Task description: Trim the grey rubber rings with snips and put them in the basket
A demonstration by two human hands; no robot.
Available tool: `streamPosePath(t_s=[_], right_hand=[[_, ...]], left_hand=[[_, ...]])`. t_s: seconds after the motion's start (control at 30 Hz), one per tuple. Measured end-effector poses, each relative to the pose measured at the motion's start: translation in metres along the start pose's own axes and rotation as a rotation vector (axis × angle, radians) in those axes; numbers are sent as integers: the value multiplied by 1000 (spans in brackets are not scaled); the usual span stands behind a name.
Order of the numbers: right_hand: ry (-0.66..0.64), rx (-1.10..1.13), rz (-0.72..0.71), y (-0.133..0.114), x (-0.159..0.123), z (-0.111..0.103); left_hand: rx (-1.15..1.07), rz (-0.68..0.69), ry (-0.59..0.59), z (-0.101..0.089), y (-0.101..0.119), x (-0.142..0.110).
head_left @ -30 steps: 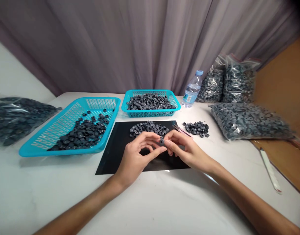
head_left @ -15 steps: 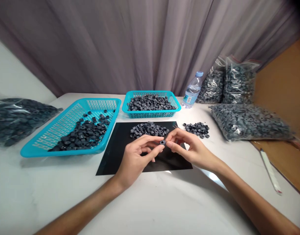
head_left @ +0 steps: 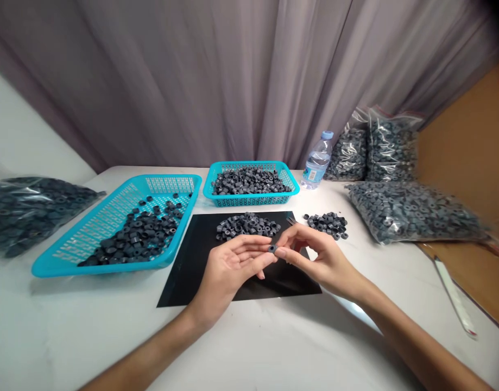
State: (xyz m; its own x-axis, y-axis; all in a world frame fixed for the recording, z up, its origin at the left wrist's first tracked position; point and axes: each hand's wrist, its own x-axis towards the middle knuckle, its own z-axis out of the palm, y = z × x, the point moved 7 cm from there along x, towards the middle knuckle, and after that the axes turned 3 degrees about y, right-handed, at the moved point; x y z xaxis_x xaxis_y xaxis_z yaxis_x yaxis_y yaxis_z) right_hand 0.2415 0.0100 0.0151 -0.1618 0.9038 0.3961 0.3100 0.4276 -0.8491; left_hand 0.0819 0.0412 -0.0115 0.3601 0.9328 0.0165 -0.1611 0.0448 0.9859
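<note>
Pinching a small dark-grey ring-shaped piece [head_left: 272,248] with a round central bore, the fingertips of the left hand [head_left: 227,266] and right hand [head_left: 326,263] meet above a smooth, flat, black rectangular sheet [head_left: 184,271]. Beyond the fingers, a loose heap of similar short cylindrical pieces [head_left: 247,225] rests on the sheet; a smaller matching cluster [head_left: 328,224] lies to its right on the glossy white bench [head_left: 241,347]. Two turquoise perforated baskets, one left [head_left: 86,270] and one far [head_left: 253,197], contain more such pieces. At the far right, a clear, blue-capped bottle [head_left: 315,165] stands upright near a bulging transparent bag [head_left: 416,212] lying flat.
</note>
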Motion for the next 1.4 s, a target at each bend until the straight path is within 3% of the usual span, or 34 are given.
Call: streamPosePath(t_s=[0.27, 0.83, 0.93, 1.07, 1.13, 1.23, 1.4], right_hand=[[17, 27, -34, -3, 0, 2], [-26, -37, -51, -3, -2, -1], [-52, -210, -13, 9, -1, -10], [32, -877, 59, 47, -2, -29], [33, -1076, 109, 65, -3, -32], [43, -1216, 149, 76, -3, -29], [56, -1287, 166, 71, 1, -20]], left_hand=[[-1, -48, -59, 4, -5, 0], [50, 3, -14, -1, -4, 1], [66, 24, -2, -1, -2, 2], [93, 30, -3, -1, -1, 1], [87, 23, -11, -1, -2, 0], [83, 20, -21, 0, -3, -2], [85, 35, -26, 3, -2, -2]])
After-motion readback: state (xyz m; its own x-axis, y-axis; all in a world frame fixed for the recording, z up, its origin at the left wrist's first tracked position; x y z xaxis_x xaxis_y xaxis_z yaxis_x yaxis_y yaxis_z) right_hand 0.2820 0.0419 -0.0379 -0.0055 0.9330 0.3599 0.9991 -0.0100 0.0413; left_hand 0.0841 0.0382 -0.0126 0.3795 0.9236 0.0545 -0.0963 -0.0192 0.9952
